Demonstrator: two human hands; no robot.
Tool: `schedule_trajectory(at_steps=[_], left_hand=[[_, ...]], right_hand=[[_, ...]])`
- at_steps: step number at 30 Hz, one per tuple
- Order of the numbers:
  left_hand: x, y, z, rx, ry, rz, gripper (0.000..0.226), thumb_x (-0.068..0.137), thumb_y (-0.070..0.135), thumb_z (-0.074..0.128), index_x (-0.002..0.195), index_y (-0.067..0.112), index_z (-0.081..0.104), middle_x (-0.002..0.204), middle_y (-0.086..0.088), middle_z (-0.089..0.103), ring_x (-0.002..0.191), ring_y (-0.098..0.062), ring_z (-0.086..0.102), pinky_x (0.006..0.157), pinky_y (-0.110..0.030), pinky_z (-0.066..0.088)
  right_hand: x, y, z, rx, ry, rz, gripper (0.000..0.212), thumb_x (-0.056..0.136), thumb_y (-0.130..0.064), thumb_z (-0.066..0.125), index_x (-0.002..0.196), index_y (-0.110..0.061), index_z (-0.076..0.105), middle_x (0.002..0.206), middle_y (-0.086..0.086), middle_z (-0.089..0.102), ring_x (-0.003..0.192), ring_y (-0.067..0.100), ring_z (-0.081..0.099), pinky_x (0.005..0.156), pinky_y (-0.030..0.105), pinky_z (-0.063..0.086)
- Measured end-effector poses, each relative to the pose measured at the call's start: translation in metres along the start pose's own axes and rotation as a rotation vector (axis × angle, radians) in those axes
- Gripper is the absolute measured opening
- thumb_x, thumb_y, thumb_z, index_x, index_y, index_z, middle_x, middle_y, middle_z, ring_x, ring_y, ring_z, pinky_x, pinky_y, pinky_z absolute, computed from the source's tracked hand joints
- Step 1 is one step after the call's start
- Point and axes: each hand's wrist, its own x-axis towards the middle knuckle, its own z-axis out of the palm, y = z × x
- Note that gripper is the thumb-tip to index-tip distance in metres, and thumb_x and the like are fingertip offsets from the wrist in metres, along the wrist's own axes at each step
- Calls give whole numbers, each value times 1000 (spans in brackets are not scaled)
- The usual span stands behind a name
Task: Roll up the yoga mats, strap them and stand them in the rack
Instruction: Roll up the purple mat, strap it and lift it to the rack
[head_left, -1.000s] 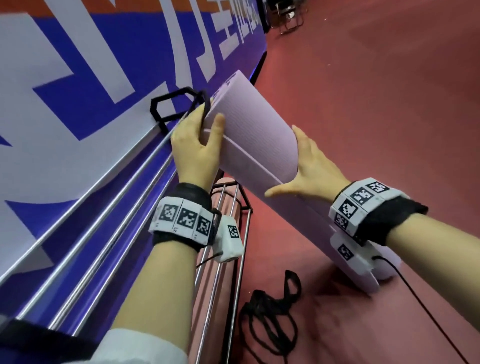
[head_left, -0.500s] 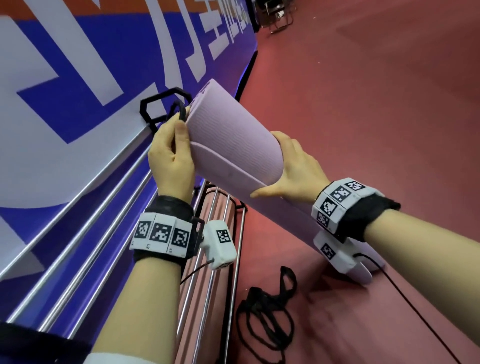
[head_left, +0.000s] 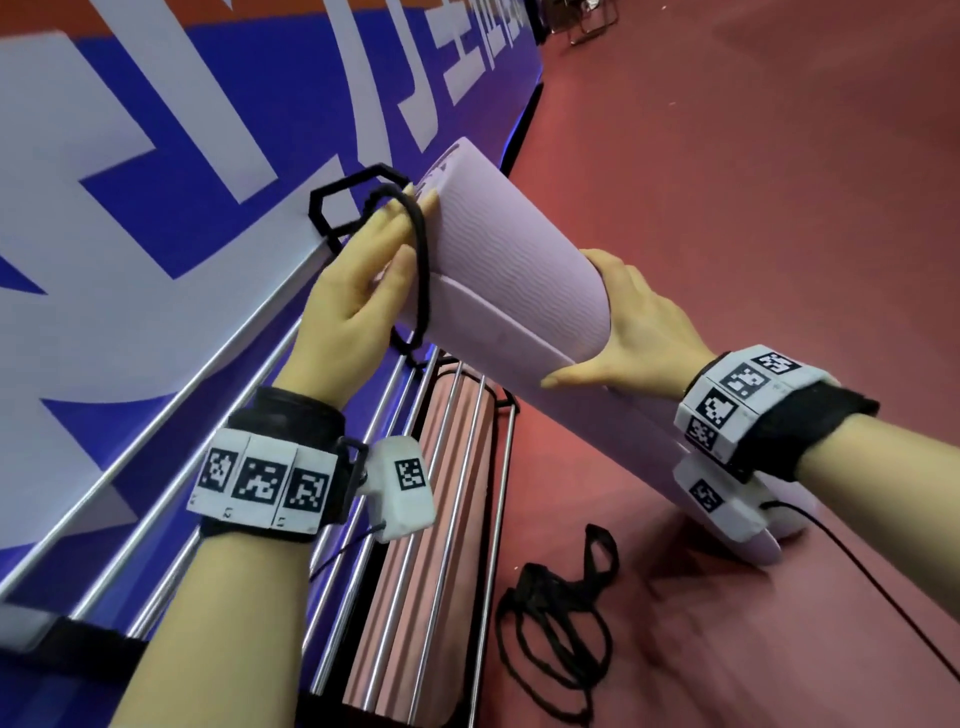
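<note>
Yoga mat (head_left: 519, 270), lilac, rolled, head view only. It is not in the rack (head_left: 503, 467). It is tilted, with its lower end on the red floor (head_left: 753, 156) just right of the rack and its upper end raised above the rack's far end.

Left hand (head_left: 358, 296) is above the rack's far end, at the mat's upper end. Its fingers and thumb are hooked inside a black strap loop (head_left: 422, 260), holding it stretched around the mat's left edge. The fingers are only slightly curled. Can't tell how far the loop goes round the mat's hidden side.

Right hand (head_left: 639, 332) is right of the rack, mid-length on the mat, gripping the roll. The thumb lies along the near underside and the fingers wrap over the far side. The mat's loose outer edge shows as a seam just left of this hand.

Both wrists wear black bands with white marker tiles, and a thin cable runs from each.

A pink rolled mat (head_left: 415, 571) lies inside the rack, behind its chrome bars. Spare black straps (head_left: 556, 618) sit in a tangled pile on the floor just right of the rack's near end, apart from the lilac mat.

A blue-and-white banner wall (head_left: 156, 156) runs directly left of the rack. A black hexagonal frame (head_left: 337, 202) sits on it, beyond the rack's far end and just behind the left hand.
</note>
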Motion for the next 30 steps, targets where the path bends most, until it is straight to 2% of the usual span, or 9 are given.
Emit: schedule_trajectory(at_steps=[4, 10, 15, 17, 20, 22, 25, 27, 30], left_hand=[[15, 12, 2, 256, 7, 93, 54, 91, 31, 47, 140, 11, 41, 130, 9, 44, 121, 12, 38, 104, -16, 33], [24, 48, 18, 276, 94, -128, 85, 69, 56, 64, 142, 21, 39, 119, 7, 38, 94, -8, 50, 84, -17, 43], [32, 73, 29, 347, -2, -198, 93, 66, 63, 62, 136, 3, 44, 117, -16, 44, 110, -24, 47, 89, -24, 39], [42, 86, 33, 348, -42, -207, 94, 67, 64, 61, 137, 5, 44, 115, -17, 45, 107, -26, 48, 84, -26, 40], [59, 102, 44, 351, -61, -166, 87, 69, 64, 58, 135, 7, 48, 111, -17, 48, 103, -19, 46, 72, -26, 42], [65, 112, 54, 332, -77, -139, 75, 69, 63, 57, 125, 14, 50, 105, -17, 51, 94, -19, 46, 62, -32, 46], [79, 123, 66, 271, -76, -145, 63, 64, 56, 60, 109, 13, 52, 96, -17, 53, 81, -24, 50, 51, -32, 47], [80, 122, 73, 240, -51, -104, 58, 65, 53, 64, 100, 6, 61, 96, -13, 52, 81, -20, 48, 53, -32, 46], [81, 118, 77, 193, 19, -115, 53, 68, 57, 66, 97, 16, 51, 98, 1, 39, 81, -14, 44, 57, -27, 40]], right_hand=[[-10, 0, -8, 6, 1, -32, 124, 43, -68, 78, 145, -26, 21, 138, 2, 42, 122, 23, 44, 94, 41, 42], [-34, -4, -26, 14, -35, -10, 133, 45, -67, 77, 149, -10, 15, 151, 7, 29, 134, 25, 35, 103, 43, 36], [-35, -16, -85, 74, -357, 78, 133, 53, -77, 69, 151, -16, 4, 158, 4, 12, 144, 14, 14, 115, 28, 17], [-28, -38, -116, 124, -372, 139, 120, 56, -79, 58, 150, -19, 14, 155, -1, 20, 140, 5, 18, 112, 23, 21], [-5, -84, -152, 270, -63, 149, 80, 66, -69, 55, 127, -19, 43, 127, -4, 45, 113, 1, 42, 91, 9, 33], [12, -111, -164, 269, 107, 109, 56, 71, -62, 57, 108, -20, 49, 107, -3, 49, 98, 10, 47, 84, 16, 38], [41, -127, -177, 69, 99, 43, 46, 77, -54, 58, 101, -16, 60, 98, 3, 51, 92, 20, 49, 79, 32, 41], [48, -118, -177, -90, 74, 3, 30, 83, -40, 59, 93, -12, 64, 91, 6, 55, 84, 26, 49, 72, 37, 42], [46, -100, -182, -134, 74, -60, 11, 83, -15, 58, 87, -7, 64, 82, 5, 60, 77, 26, 49, 69, 34, 40]])
